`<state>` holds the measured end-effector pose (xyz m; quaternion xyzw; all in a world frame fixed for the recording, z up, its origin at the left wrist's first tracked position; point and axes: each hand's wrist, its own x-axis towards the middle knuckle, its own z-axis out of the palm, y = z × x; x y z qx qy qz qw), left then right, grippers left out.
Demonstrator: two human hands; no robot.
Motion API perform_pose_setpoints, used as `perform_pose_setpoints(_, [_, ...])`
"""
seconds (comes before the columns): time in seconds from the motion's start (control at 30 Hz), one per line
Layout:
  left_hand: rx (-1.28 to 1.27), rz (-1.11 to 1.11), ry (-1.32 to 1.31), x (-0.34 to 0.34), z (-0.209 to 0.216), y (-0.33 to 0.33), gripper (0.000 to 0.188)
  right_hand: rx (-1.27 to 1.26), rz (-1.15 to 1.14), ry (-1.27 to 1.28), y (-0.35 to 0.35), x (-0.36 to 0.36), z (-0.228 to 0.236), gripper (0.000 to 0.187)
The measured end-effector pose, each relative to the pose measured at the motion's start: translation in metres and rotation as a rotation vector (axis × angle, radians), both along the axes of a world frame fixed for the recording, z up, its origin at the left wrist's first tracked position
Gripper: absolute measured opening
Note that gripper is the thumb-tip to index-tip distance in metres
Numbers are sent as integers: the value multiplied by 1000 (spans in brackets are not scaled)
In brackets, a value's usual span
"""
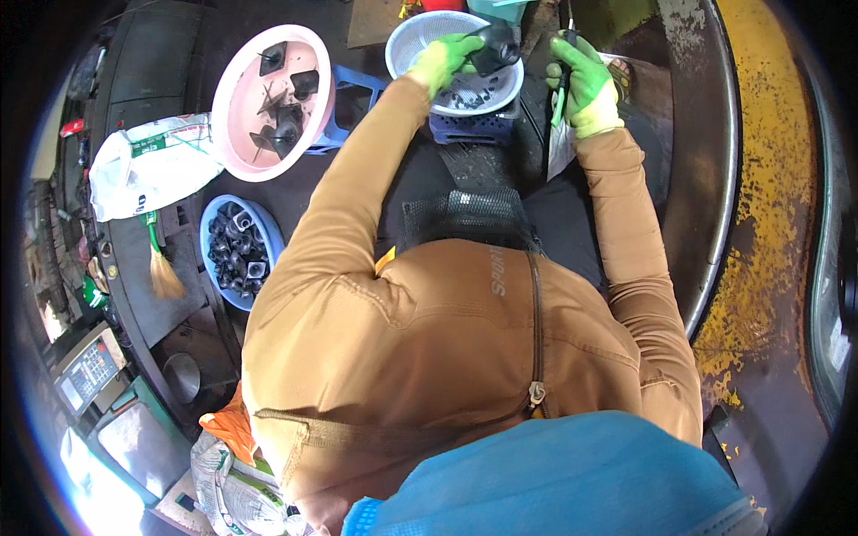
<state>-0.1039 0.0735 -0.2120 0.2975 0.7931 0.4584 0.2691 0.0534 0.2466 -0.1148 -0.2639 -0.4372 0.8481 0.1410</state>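
Note:
In a green glove, my left hand (442, 66) grips a black moulded part (494, 50), a rubber or plastic piece with a flared shape. It is held over the right side of a pale perforated basket (407, 40), where small black scraps (471, 93) lie at the bottom. My right hand (590, 79), also green-gloved, is closed around a slim dark-handled tool (568, 61) with a thin tip pointing away from me. The tool is apart from the black part, and its exact kind is unclear.
A pink basin (231, 85) with several black parts rests by a blue stool (359, 82) at left. Nearer is a blue tub (278, 239) of small black pieces. A white sack (112, 183) and straw brush (164, 275) lie further left. A yellow, worn metal surface (755, 179) stands right.

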Motion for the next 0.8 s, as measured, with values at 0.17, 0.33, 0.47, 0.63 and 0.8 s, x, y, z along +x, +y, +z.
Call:
perform_pose_setpoints(0.17, [976, 102, -1115, 44, 64, -50, 39, 227, 177, -7, -21, 4, 21, 29])
perform_pose_setpoints(0.33, [689, 274, -472, 83, 111, -61, 61, -49, 272, 70, -41, 14, 24, 20])
perform_pose_setpoints(0.47, [395, 52, 801, 88, 143, -58, 46, -6, 359, 123, -51, 22, 22, 15])
perform_pose_setpoints(0.63, [508, 160, 547, 96, 163, -55, 56, -90, 318, 111, -53, 30, 23, 26])
perform_pose_setpoints(0.8, [499, 173, 648, 113, 172, -45, 54, 638, 369, 266, -71, 39, 7, 43])
